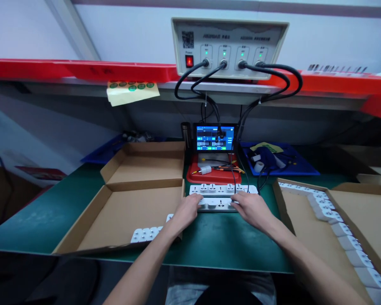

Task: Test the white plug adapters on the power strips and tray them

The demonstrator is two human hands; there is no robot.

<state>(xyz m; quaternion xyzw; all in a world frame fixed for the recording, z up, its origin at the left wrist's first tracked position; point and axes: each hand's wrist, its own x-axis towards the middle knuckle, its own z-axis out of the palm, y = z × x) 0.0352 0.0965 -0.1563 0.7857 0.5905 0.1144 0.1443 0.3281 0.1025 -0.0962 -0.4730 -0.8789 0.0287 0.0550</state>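
Two white power strips lie side by side on the green mat. My left hand (186, 212) grips the left end of the nearer power strip (216, 204), and my right hand (252, 209) grips its right end, fingers curled over it. The farther power strip (222, 189) lies just behind, with black cables (238, 140) coming down to it from the beige tester box (228, 46) on the shelf. A small screen (214, 138) glows behind both strips.
An open cardboard box (127, 212) at the left holds one white strip (146, 234) in its near corner. Another cardboard box (307, 237) at the right has several white strips (346, 237) along its edge. A red tray (216, 171) with tools and a blue tray (292, 163) stand behind.
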